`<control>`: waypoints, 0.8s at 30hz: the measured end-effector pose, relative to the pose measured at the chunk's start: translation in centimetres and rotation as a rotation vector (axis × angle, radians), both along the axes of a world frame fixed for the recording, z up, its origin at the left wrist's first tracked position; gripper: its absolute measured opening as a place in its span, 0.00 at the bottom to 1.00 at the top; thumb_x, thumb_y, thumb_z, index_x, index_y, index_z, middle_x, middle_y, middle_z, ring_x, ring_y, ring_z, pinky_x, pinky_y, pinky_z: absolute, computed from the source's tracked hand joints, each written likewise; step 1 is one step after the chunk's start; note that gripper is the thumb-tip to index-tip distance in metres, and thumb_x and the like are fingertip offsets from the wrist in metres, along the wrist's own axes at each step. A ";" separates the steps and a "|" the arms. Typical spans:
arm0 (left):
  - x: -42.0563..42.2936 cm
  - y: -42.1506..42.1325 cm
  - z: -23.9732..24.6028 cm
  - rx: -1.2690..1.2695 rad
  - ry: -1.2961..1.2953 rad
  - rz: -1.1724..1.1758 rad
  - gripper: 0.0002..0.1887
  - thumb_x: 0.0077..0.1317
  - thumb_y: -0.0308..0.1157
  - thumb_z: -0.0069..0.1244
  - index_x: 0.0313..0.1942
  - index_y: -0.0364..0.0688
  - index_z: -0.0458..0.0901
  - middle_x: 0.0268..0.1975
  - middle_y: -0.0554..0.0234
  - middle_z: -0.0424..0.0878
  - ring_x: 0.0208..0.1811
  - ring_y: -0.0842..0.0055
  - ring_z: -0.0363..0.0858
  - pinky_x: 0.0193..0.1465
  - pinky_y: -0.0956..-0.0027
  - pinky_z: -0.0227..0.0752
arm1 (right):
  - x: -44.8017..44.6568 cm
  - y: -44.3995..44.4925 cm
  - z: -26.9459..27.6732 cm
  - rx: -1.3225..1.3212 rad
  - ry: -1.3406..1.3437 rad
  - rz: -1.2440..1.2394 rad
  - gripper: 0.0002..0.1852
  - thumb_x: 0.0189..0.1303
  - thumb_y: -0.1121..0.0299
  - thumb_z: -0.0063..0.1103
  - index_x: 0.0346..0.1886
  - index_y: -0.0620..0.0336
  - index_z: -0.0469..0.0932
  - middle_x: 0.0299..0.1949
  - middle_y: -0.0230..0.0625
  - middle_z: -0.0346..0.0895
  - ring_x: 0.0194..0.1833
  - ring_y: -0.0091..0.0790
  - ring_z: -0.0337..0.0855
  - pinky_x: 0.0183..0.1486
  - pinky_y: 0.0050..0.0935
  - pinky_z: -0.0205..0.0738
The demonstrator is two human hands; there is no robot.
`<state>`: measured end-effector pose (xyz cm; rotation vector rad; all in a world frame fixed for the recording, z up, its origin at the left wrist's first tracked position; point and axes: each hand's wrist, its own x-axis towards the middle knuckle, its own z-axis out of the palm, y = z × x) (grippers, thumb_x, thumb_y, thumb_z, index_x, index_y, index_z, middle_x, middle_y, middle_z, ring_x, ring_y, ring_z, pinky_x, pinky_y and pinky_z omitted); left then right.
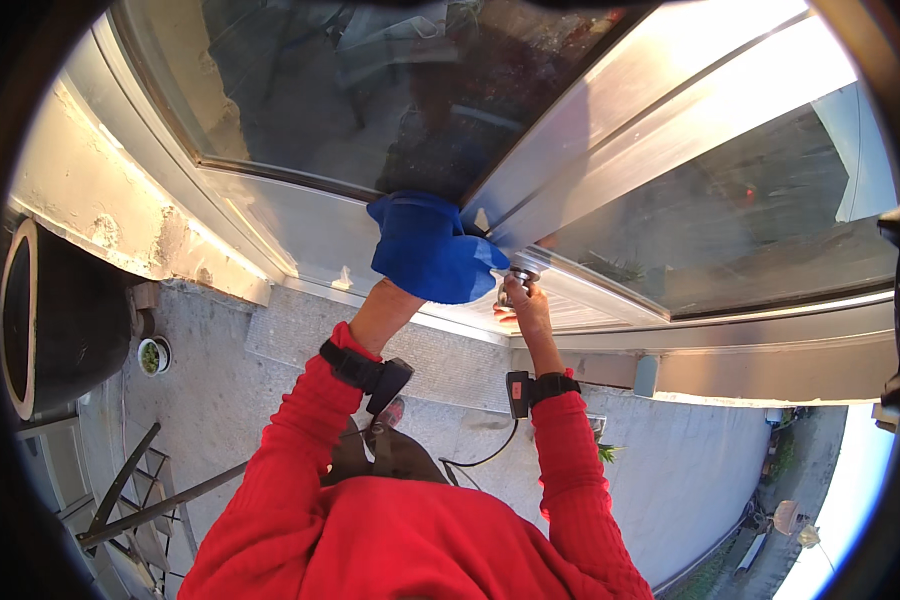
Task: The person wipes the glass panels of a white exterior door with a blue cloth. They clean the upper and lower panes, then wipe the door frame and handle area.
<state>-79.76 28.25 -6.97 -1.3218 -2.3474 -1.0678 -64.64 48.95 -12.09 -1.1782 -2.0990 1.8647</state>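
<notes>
A blue cloth (431, 251) covers my left hand (412, 281), whose fingers are hidden beneath it. The cloth lies against the white door frame (525, 172), at the lower corner of a dark glass pane (330, 82). To its right, my right hand (529, 304) is closed around a round metal door knob (523, 276). A second glass pane (720, 202) is set in the frame beyond the knob, with a ribbed white panel (592, 304) below it.
At the left a large dark pot (75, 322) with a pale rim stands near a small potted plant (152, 357). A metal frame (165, 502) is at the lower left. A pale mat (435, 364) lies by the threshold.
</notes>
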 end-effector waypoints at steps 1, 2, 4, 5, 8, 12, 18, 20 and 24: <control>0.2 0.0 1.0 -0.159 0.048 0.000 0.17 0.62 0.41 0.57 0.50 0.47 0.80 0.46 0.62 0.82 0.46 0.66 0.81 0.50 0.62 0.75 | 0.0 0.1 -0.2 0.001 -0.011 -0.006 0.32 0.58 0.42 0.63 0.46 0.67 0.76 0.32 0.41 0.81 0.29 0.32 0.87 0.24 0.27 0.81; 0.0 -0.5 1.8 -0.218 0.090 -0.048 0.16 0.59 0.40 0.59 0.46 0.47 0.82 0.45 0.62 0.82 0.44 0.65 0.81 0.49 0.62 0.75 | -0.2 0.2 -0.5 0.028 0.012 -0.019 0.32 0.58 0.42 0.63 0.46 0.67 0.77 0.32 0.40 0.81 0.30 0.32 0.87 0.25 0.27 0.82; 0.6 -1.3 2.7 -0.069 0.041 -0.061 0.10 0.52 0.37 0.61 0.36 0.47 0.86 0.43 0.64 0.82 0.41 0.64 0.81 0.46 0.62 0.75 | -0.1 0.2 -0.8 0.076 0.068 -0.023 0.32 0.59 0.42 0.63 0.47 0.66 0.77 0.34 0.40 0.81 0.32 0.31 0.86 0.27 0.28 0.82; 0.9 -1.6 3.0 -0.007 0.106 -0.085 0.09 0.52 0.36 0.62 0.34 0.48 0.86 0.44 0.64 0.82 0.43 0.64 0.80 0.46 0.62 0.75 | 0.0 0.1 -0.9 0.095 0.098 -0.017 0.32 0.59 0.42 0.62 0.48 0.65 0.76 0.34 0.39 0.81 0.33 0.30 0.86 0.29 0.28 0.83; 2.2 -2.8 3.3 -0.059 0.208 -0.176 0.13 0.49 0.32 0.63 0.37 0.51 0.87 0.47 0.63 0.81 0.49 0.64 0.78 0.49 0.64 0.74 | 1.6 -1.2 -1.0 -0.231 0.223 -0.035 0.30 0.66 0.43 0.56 0.54 0.62 0.72 0.40 0.40 0.81 0.39 0.32 0.86 0.39 0.30 0.84; 4.5 -3.2 3.4 -0.063 -0.245 -0.274 0.23 0.57 0.39 0.60 0.53 0.48 0.77 0.53 0.55 0.78 0.51 0.57 0.76 0.53 0.61 0.72 | 5.0 -4.3 -0.2 -0.468 0.228 -0.051 0.26 0.74 0.48 0.46 0.58 0.63 0.70 0.46 0.43 0.81 0.46 0.34 0.84 0.46 0.32 0.82; 7.2 -2.3 3.3 -0.156 -0.097 -0.362 0.23 0.60 0.39 0.57 0.55 0.44 0.74 0.47 0.48 0.78 0.45 0.53 0.77 0.52 0.59 0.71 | 5.9 -8.7 2.9 -0.509 0.520 0.178 0.31 0.73 0.48 0.48 0.66 0.65 0.67 0.56 0.42 0.77 0.56 0.34 0.79 0.62 0.32 0.69; 7.8 -1.9 2.9 -0.436 0.143 -0.366 0.22 0.60 0.38 0.56 0.54 0.43 0.74 0.47 0.46 0.78 0.45 0.52 0.77 0.52 0.58 0.71 | 5.9 -9.6 3.8 -0.682 0.661 0.160 0.29 0.71 0.51 0.54 0.64 0.66 0.71 0.57 0.39 0.78 0.56 0.32 0.78 0.66 0.33 0.64; 8.1 -1.7 1.2 -0.207 -0.209 -0.572 0.22 0.61 0.35 0.55 0.56 0.43 0.75 0.50 0.46 0.79 0.48 0.53 0.78 0.54 0.56 0.71 | 7.1 -9.9 4.4 -0.771 0.485 0.088 0.21 0.67 0.62 0.62 0.58 0.67 0.77 0.52 0.37 0.82 0.53 0.30 0.80 0.63 0.32 0.67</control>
